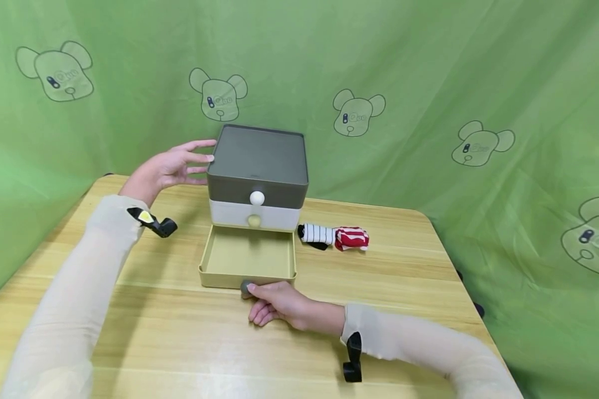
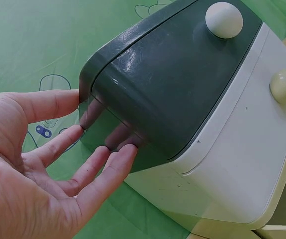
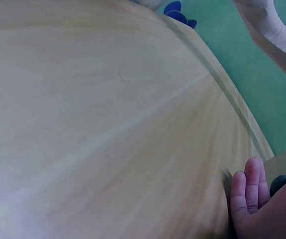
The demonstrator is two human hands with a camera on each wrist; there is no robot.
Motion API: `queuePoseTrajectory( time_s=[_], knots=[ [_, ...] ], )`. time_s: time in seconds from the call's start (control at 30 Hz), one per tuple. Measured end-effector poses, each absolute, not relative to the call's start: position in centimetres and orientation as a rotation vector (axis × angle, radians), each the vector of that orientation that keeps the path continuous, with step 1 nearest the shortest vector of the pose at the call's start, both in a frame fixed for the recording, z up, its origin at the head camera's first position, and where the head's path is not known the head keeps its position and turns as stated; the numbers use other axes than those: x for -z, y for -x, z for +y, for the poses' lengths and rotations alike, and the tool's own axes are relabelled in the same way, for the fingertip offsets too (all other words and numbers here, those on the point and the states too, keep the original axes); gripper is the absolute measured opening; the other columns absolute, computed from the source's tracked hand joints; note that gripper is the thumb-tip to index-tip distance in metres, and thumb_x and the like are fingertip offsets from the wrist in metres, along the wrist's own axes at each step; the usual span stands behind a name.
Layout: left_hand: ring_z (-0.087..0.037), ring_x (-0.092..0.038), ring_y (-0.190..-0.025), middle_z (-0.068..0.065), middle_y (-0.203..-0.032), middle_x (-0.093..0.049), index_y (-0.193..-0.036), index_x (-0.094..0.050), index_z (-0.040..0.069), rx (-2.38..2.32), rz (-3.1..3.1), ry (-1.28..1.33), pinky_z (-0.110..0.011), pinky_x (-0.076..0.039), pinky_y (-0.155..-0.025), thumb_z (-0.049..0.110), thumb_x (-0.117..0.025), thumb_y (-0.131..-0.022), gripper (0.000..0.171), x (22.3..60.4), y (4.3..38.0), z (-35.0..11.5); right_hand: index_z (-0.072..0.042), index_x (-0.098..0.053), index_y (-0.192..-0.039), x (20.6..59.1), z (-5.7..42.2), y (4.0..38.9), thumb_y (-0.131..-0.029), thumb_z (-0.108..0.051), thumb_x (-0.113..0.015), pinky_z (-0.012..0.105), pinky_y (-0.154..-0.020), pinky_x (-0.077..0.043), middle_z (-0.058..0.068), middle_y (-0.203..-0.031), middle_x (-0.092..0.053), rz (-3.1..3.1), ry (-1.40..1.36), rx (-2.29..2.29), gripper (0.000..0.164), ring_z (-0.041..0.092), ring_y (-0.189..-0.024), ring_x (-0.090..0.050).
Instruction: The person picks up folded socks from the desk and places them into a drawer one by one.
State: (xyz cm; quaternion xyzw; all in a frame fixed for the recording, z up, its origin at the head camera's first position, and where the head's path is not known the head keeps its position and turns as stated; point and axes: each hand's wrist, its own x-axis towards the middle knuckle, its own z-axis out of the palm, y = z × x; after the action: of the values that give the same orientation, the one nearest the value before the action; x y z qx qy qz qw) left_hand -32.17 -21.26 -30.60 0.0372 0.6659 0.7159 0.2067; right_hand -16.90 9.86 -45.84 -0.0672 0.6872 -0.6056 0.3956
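A small three-tier drawer box (image 1: 259,155) stands on the table, its top tier dark grey, the middle white and the bottom pale yellow. The bottom drawer (image 1: 211,280) is pulled out toward me, and its visible floor is bare. My right hand (image 1: 285,305) pinches that drawer's round grey knob (image 1: 245,288) with thumb and index finger; the other fingers curl loosely below. On the box's left side, the spread fingertips of my left hand (image 1: 174,166) touch the dark grey wall (image 2: 147,94). The upper two drawers are closed.
To the right of the box lie a rolled white-and-black striped cloth item (image 1: 318,235) and a red-and-white striped one (image 1: 351,238), side by side. A green curtain (image 1: 419,66) with bear-head prints hangs behind the wooden table (image 1: 389,277).
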Motion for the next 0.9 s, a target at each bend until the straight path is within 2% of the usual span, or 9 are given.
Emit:
queuePoseTrajectory(
  time_s=[0.37,0.9],
  knots=[
    [-0.035,-0.014,-0.158,-0.011,-0.172,-0.010,-0.164,-0.018,0.027,-2.006,1.854,-0.082,-0.057,-0.026,-0.128,0.009,-0.051,-0.105,0.070,30.6,32.4,-21.2,0.005,-0.066,-0.121,45.6,10.0,15.1,-0.106,-0.033,-0.054,0.019,-0.060,-0.058,-0.001,-0.068,-0.070,1.734,0.157,1.538,0.043,0.007,-0.060,-0.065],
    [-0.035,-0.016,-0.157,-0.011,-0.171,-0.012,-0.164,-0.017,0.027,-2.007,1.849,-0.091,-0.057,-0.026,-0.128,0.008,-0.051,-0.106,0.070,30.7,32.3,-21.2,0.006,-0.066,-0.122,45.8,10.1,15.0,-0.106,-0.030,-0.053,0.019,-0.061,-0.059,-0.002,-0.070,-0.071,1.708,0.166,1.541,0.042,0.006,-0.061,-0.067]
  ],
)
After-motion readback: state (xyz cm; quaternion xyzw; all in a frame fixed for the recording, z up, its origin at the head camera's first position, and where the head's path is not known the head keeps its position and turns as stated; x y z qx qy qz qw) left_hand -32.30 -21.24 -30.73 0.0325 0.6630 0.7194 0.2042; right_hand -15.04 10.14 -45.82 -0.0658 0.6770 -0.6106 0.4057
